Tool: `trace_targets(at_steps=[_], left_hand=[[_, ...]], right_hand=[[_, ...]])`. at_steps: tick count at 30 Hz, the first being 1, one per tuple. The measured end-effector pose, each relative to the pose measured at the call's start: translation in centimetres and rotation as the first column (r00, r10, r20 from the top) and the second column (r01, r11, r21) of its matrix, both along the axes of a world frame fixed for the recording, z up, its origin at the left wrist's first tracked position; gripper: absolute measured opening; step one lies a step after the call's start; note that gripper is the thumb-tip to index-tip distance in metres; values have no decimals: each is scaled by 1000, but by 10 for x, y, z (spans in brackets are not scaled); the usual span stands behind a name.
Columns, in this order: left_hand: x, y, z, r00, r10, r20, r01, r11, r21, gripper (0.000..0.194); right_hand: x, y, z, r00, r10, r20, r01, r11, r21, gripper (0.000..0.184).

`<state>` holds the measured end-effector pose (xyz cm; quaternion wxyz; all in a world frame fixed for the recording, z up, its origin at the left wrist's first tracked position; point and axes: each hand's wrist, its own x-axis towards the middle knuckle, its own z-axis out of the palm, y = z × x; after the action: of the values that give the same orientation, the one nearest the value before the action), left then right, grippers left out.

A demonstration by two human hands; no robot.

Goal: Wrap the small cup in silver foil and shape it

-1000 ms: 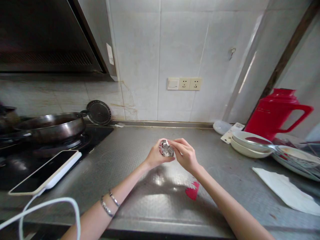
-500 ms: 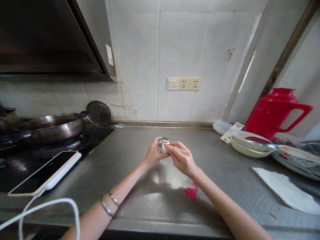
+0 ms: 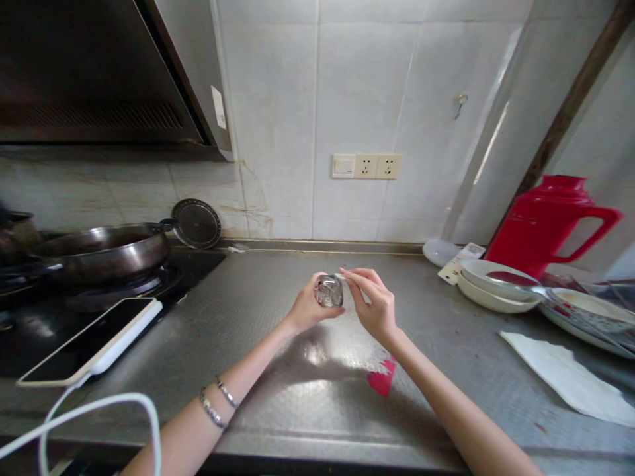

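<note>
My left hand (image 3: 308,305) is wrapped round a small silver, shiny object (image 3: 330,291) with a squarish, creased end facing me. Whether it is a foil packet or a small container I cannot tell; a trace of red shows at its left side. My right hand (image 3: 372,301) is just right of it, thumb and forefinger pinched close to its upper right edge. A thin pale bit shows at those fingertips, too small to name. Below the hands, a torn red scrap (image 3: 381,379) lies on the metal counter (image 3: 278,413).
At left are a phone (image 3: 89,344) with a white cable (image 3: 99,400), a steel pan (image 3: 114,254) on the stove and a dark round lid (image 3: 197,223). To the right are stacked bowls (image 3: 489,301), a red thermos jug (image 3: 540,225) and a white paper sheet (image 3: 560,377).
My right hand has moved slightly right, off the face of the silver object to its edge. More of that squarish end now shows. The left hand has barely shifted.
</note>
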<state>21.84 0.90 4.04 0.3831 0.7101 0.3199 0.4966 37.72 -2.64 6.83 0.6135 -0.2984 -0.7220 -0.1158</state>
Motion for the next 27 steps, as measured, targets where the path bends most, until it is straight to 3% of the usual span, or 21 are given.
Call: trace_targets(at_steps=[8,18,27], left_hand=[[4,-1,-8,996,-41,-80,50,992,114,75],[3,-4,-1,983,72,-169,-41,983,181,66],[-3,5,-6,993,58,-103,-54,998,35,68]], right_hand=[[-4,6,-12,987,97,126,-80,989,-127,26],[-1,2,-10,935,51,351,-84,993,78,33],[-6,-1,-12,864,-11,503,-90,980,177,34]])
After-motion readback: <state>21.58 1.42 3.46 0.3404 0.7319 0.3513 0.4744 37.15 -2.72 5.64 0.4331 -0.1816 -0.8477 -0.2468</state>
